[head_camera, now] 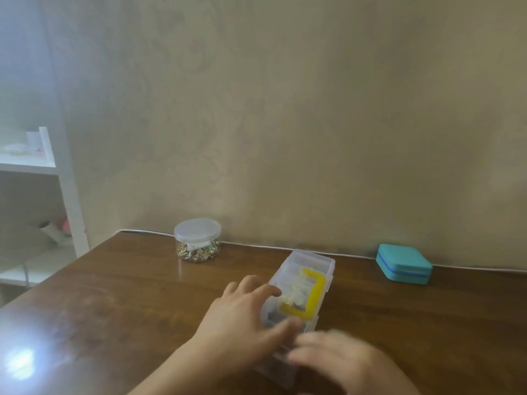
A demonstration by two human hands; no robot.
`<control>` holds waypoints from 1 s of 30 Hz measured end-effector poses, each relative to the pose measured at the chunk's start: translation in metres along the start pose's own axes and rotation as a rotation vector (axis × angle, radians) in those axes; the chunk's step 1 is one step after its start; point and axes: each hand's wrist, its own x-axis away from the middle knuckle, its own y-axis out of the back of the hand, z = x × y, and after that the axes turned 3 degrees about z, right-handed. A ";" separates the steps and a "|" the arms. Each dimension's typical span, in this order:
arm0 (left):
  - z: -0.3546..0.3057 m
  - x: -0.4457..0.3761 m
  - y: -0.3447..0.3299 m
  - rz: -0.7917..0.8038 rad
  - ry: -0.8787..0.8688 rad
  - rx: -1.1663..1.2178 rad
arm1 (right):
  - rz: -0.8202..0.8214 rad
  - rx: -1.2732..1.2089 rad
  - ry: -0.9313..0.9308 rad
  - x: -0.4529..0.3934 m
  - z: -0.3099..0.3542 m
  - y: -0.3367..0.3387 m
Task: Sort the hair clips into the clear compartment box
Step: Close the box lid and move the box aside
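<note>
A clear compartment box [309, 265] with a yellow frame on its lid lies on the brown table [128, 295], long side pointing away from me. My left hand [242, 312] rests on the box's left side, fingers spread over the lid. My right hand [342, 360] is blurred and lies at the box's near end, covering it. A round clear jar [197, 240] with a pale lid holds several small gold and green clips near the wall. I cannot make out any clip in either hand.
A teal closed case [403, 265] sits at the back right by the wall. A white cable [256, 246] runs along the table's back edge. White shelves [34, 166] stand to the left. A bright glare spot [20, 363] marks the table's near left.
</note>
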 end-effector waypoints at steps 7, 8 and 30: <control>-0.009 -0.004 0.010 0.165 -0.047 -0.400 | -0.032 0.396 -0.302 -0.029 -0.116 -0.031; -0.003 -0.009 0.013 0.140 -0.026 -0.404 | -0.073 0.388 -0.302 -0.032 -0.126 -0.035; 0.145 -0.175 -0.013 -0.281 0.306 -0.476 | -0.411 0.092 -0.606 -0.139 -0.199 -0.082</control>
